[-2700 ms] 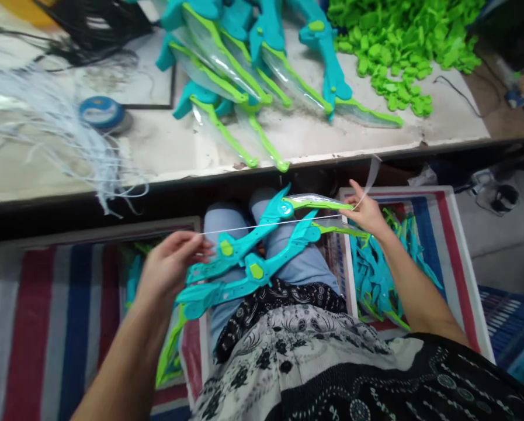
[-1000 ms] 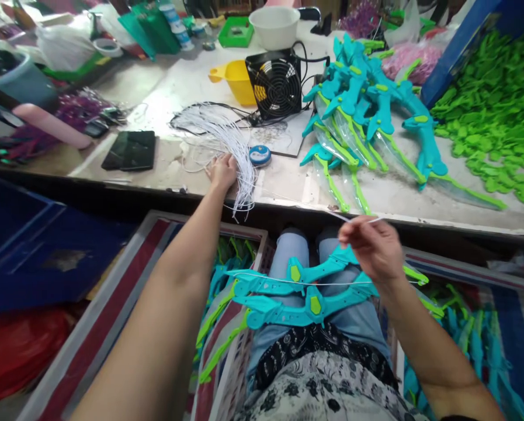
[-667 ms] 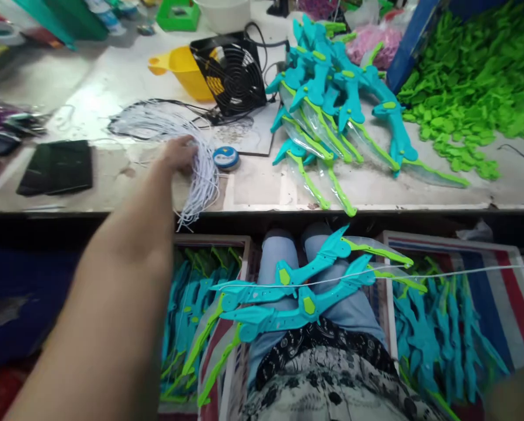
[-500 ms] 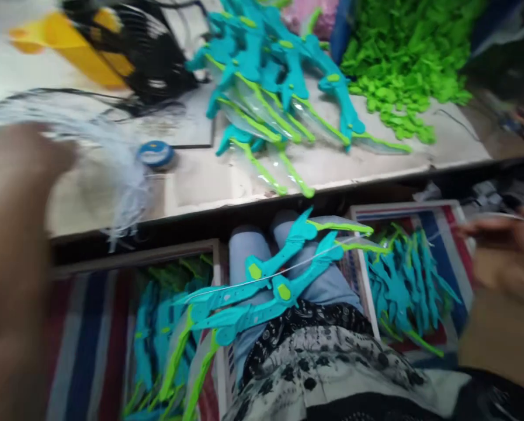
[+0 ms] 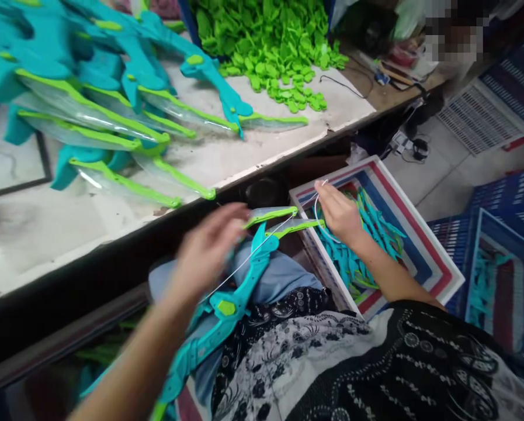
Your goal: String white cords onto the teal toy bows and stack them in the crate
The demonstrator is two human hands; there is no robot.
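Pinching a thin white string [image 5: 262, 245] at its far end with my right hand [image 5: 338, 211], I keep my blurred left hand [image 5: 209, 251] loosely curled over the teal toy bow [image 5: 239, 289] across my lap; whether it grips anything I cannot tell. More bows [image 5: 90, 111] lie on the bench [image 5: 253, 152].

The toy bow [image 5: 226, 304] on the lap is smooth, slightly glossy plastic, turquoise with lime tips. The string [image 5: 248, 260] is thin white cord. The table [image 5: 262, 152] has a matt, worn, stained top. The green pieces [image 5: 270, 52] look like matt plastic.
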